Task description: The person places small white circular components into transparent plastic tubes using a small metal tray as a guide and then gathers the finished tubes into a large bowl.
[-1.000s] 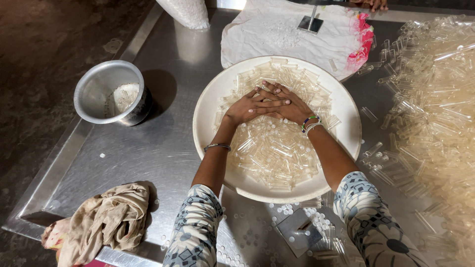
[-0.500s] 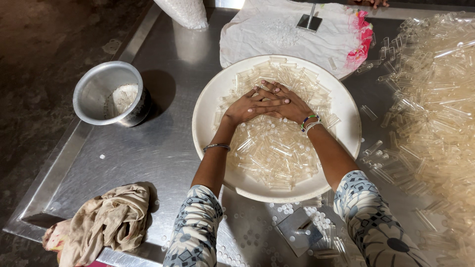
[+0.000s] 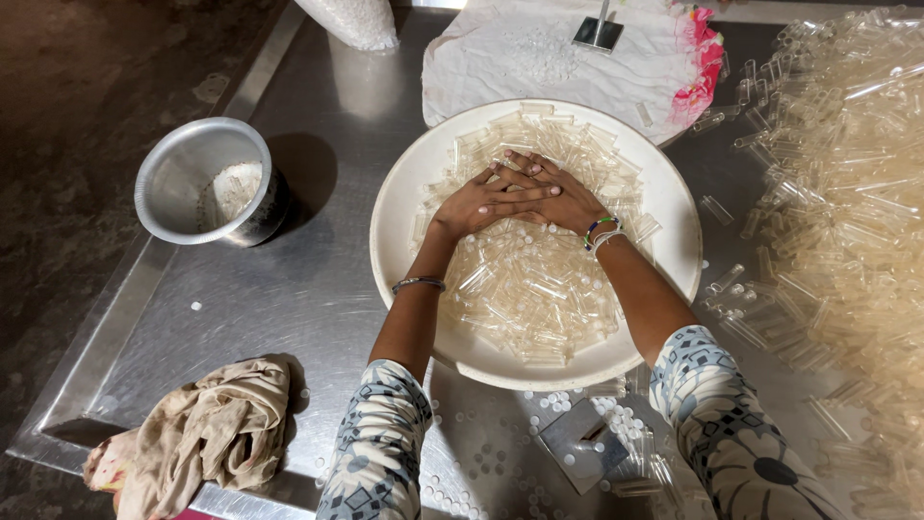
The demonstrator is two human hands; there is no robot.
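Observation:
A wide white bowl (image 3: 404,183) on the metal table holds a heap of small clear plastic tubes (image 3: 539,289) and some white caps. Both my hands lie flat on the heap near the bowl's middle, crossed at the fingers. My left hand (image 3: 472,200) rests with its fingers over my right hand (image 3: 563,204). Neither hand grips a tube. A metal bangle circles my left wrist, and coloured bead bands circle my right wrist.
A steel pot (image 3: 207,183) with white powder stands at the left. A crumpled beige rag (image 3: 207,433) lies at the near left corner. A large pile of clear tubes (image 3: 847,221) covers the right side. A white cloth (image 3: 558,53) lies behind the bowl. Loose white caps (image 3: 500,462) and a small metal block (image 3: 582,443) lie near me.

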